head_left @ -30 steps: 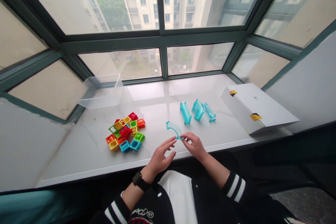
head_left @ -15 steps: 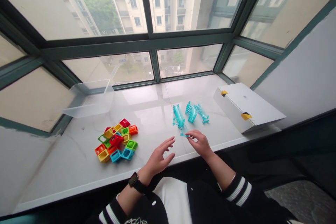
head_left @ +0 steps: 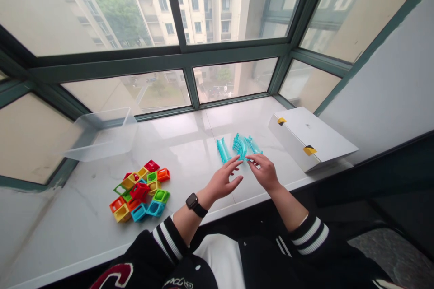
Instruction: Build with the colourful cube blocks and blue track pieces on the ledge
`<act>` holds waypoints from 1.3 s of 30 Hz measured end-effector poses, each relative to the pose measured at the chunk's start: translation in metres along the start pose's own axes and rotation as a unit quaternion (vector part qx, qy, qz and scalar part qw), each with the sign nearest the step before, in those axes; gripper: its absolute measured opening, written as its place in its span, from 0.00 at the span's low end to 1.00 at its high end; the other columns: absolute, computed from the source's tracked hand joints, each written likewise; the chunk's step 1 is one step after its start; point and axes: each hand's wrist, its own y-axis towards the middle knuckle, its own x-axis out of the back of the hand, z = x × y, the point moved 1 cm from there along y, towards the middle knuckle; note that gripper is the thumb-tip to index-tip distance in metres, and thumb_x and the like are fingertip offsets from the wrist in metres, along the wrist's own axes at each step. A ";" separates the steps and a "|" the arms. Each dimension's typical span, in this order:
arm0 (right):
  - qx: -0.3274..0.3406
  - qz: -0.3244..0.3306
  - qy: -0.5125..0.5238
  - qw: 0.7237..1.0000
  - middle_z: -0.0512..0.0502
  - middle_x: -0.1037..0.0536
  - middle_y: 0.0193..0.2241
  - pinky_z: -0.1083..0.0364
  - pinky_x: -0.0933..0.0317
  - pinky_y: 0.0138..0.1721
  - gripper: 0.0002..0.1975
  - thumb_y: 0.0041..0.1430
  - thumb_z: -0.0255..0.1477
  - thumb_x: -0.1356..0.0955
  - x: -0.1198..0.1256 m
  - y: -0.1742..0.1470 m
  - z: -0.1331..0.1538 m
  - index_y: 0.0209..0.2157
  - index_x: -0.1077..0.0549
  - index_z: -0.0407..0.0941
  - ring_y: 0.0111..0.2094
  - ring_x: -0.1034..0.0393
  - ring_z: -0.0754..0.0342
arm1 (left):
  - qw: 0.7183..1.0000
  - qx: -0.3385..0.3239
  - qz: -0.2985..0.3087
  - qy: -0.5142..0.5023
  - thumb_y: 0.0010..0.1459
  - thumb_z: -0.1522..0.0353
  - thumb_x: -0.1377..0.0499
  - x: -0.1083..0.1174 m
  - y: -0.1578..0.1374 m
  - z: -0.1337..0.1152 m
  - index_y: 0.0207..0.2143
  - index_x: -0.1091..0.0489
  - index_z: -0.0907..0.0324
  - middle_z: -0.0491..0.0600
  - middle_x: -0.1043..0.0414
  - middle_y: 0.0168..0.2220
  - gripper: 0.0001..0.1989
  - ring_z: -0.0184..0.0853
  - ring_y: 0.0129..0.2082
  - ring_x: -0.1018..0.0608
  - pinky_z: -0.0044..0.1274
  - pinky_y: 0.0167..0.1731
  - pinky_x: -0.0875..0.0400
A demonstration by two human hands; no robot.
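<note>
Several see-through turquoise marble-run track pieces lie side by side in front of me. A straight track piece [head_left: 222, 149] is on the left, a curved track piece [head_left: 240, 146] in the middle, and another straight track piece [head_left: 254, 145] on the right. My right hand [head_left: 265, 172] pinches with thumb and fingertips at the near end of the curved piece; the exact grip is partly hidden. Just left of it, my left hand [head_left: 224, 181] reaches forward, fingers stretched and thumb apart, holding nothing. Its fingertips are close to the near ends of the left and curved pieces.
A pile of red, yellow, green, orange and blue hollow blocks [head_left: 140, 192] lies to the left. Behind it stands a clear plastic bin [head_left: 101, 137]. On the right is a white box [head_left: 313, 137] with yellow-black tabs. Windows [head_left: 200, 49] border the white ledge [head_left: 190, 144].
Both hands have moved forward, the left also rightward, toward the curved piece. The loose turquoise part below the left straight piece no longer shows there. The view has shifted slightly.
</note>
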 end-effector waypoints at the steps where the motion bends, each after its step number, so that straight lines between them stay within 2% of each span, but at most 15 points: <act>1: 0.000 -0.003 -0.008 1.000 0.43 0.17 0.41 0.48 0.27 0.42 0.11 0.70 0.31 0.33 0.000 0.005 -0.003 0.47 0.18 0.50 0.37 0.24 0.48 | 1.000 0.005 -0.005 -0.009 0.69 0.63 0.39 -0.002 0.007 0.003 0.69 0.36 0.46 0.56 0.44 0.75 0.28 0.39 0.52 0.18 0.36 0.51 0.18; 5: -0.006 -0.006 -0.031 0.999 0.43 0.17 0.42 0.48 0.27 0.44 0.12 0.69 0.30 0.33 -0.005 0.022 -0.019 0.47 0.17 0.49 0.40 0.23 0.46 | 0.998 0.042 -0.029 -0.047 0.67 0.64 0.38 -0.013 0.031 0.013 0.68 0.34 0.48 0.58 0.45 0.75 0.27 0.39 0.50 0.18 0.33 0.45 0.16; 8: -0.012 -0.004 -0.048 0.999 0.43 0.17 0.41 0.47 0.28 0.45 0.13 0.68 0.29 0.33 -0.012 0.032 -0.031 0.47 0.17 0.49 0.38 0.23 0.47 | 0.993 0.082 -0.044 -0.075 0.66 0.65 0.37 -0.021 0.044 0.019 0.67 0.33 0.50 0.60 0.47 0.75 0.27 0.40 0.48 0.17 0.32 0.42 0.16; 12: -0.022 0.003 -0.057 0.998 0.43 0.16 0.40 0.47 0.28 0.45 0.13 0.66 0.28 0.33 -0.019 0.039 -0.040 0.47 0.16 0.49 0.36 0.24 0.47 | 0.986 0.116 -0.064 -0.104 0.64 0.66 0.35 -0.027 0.055 0.027 0.65 0.31 0.53 0.62 0.46 0.75 0.26 0.39 0.46 0.16 0.34 0.43 0.16; 16: -0.021 0.007 -0.052 0.998 0.43 0.17 0.40 0.48 0.28 0.45 0.13 0.66 0.28 0.33 -0.023 0.040 -0.043 0.46 0.16 0.49 0.38 0.24 0.47 | 0.981 0.132 -0.076 -0.123 0.65 0.63 0.35 -0.029 0.058 0.034 0.64 0.31 0.53 0.62 0.44 0.74 0.26 0.37 0.43 0.17 0.38 0.50 0.18; 23: -0.017 0.007 -0.057 0.998 0.43 0.16 0.40 0.48 0.28 0.46 0.13 0.66 0.27 0.32 -0.025 0.042 -0.048 0.46 0.16 0.49 0.39 0.23 0.47 | 0.977 0.153 -0.071 -0.126 0.65 0.65 0.35 -0.029 0.059 0.031 0.65 0.32 0.54 0.61 0.47 0.75 0.27 0.38 0.45 0.17 0.40 0.54 0.21; 39: -0.018 0.011 -0.049 0.999 0.44 0.18 0.39 0.50 0.28 0.42 0.13 0.66 0.29 0.32 -0.025 0.040 -0.047 0.47 0.17 0.49 0.36 0.24 0.49 | 0.976 0.166 -0.076 -0.123 0.64 0.67 0.36 -0.032 0.061 0.034 0.64 0.32 0.54 0.60 0.47 0.75 0.26 0.38 0.46 0.17 0.41 0.55 0.22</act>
